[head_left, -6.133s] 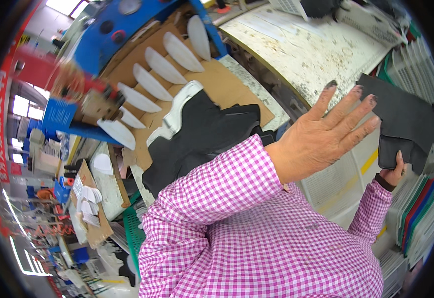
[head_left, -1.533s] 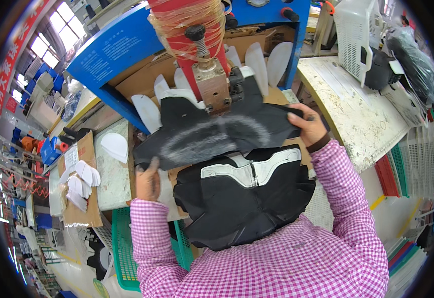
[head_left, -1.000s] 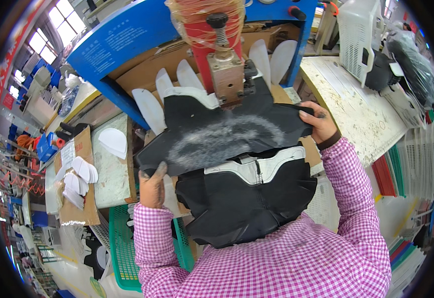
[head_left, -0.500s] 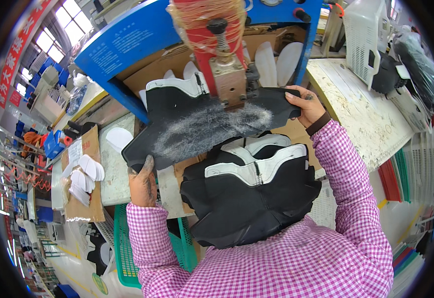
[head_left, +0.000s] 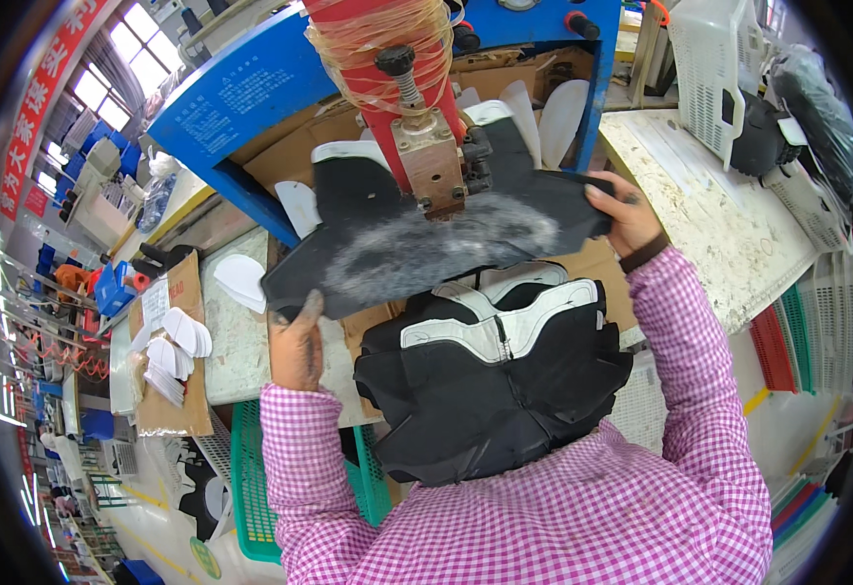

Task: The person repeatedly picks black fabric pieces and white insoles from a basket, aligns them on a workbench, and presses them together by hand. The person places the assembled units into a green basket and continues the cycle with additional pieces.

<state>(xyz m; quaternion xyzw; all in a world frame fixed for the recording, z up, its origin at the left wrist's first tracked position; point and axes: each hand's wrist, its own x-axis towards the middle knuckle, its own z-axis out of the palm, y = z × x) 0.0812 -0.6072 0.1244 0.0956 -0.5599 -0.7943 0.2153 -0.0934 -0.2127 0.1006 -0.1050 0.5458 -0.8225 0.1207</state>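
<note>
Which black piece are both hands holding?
The upper black piece with whitish marks, beneath the metal head; left hand and right hand grip its ends. The other black pieces sit nearer the shirt.

Brightly lit, glaring windows (head_left: 97,86), fisheye-bent edges, dark rounded corners

Left hand (head_left: 297,349) low, right hand (head_left: 629,216) higher, both gripping
</note>
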